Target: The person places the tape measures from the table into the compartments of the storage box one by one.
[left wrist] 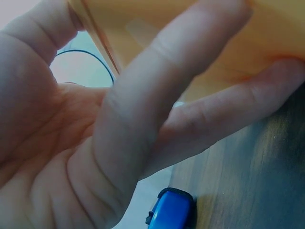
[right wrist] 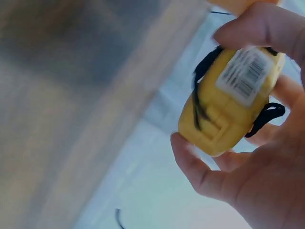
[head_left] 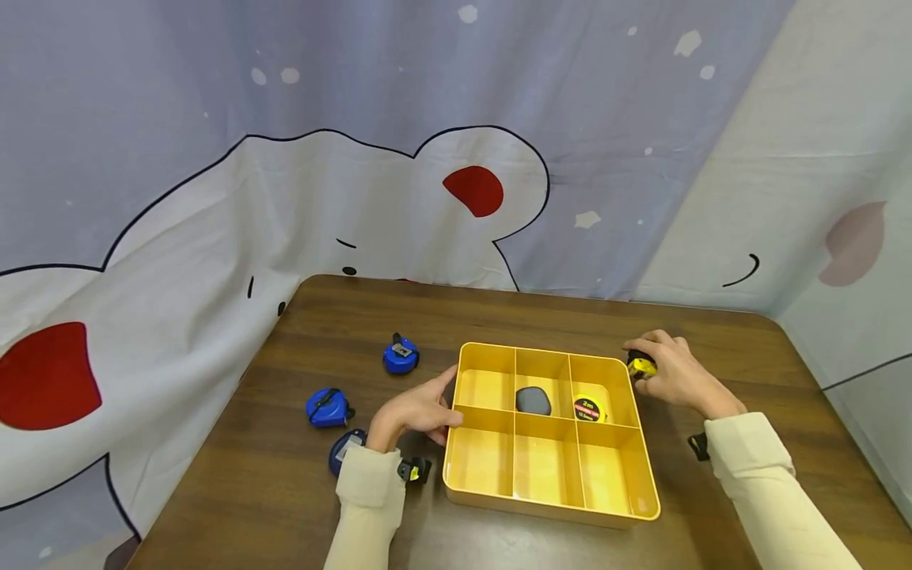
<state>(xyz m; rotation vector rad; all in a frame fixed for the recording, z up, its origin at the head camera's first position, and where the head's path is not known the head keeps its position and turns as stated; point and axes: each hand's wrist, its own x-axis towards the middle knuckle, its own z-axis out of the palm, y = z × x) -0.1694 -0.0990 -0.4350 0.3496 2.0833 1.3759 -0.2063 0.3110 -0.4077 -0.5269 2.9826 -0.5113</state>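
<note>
A yellow compartment box (head_left: 480,463) lies before me on the table. My left hand (head_left: 419,408) grips its left wall, thumb at the rim and fingers against the outside, as the left wrist view also shows. Beyond the box's right side, my right hand (head_left: 677,374) holds a yellow tape measure (right wrist: 226,102) with black straps and a white barcode label. Inside the box, a dark grey rounded object (head_left: 533,400) sits in the back middle compartment. A yellow tape measure with a round label (head_left: 588,408) sits in the back right one.
Left of the box lie two blue tape measures, one farther back (head_left: 400,356) and one nearer (head_left: 328,408). A darker blue tape measure (head_left: 345,453) is partly hidden by the left forearm. A printed curtain (head_left: 399,214) hangs behind the wooden table (head_left: 342,317).
</note>
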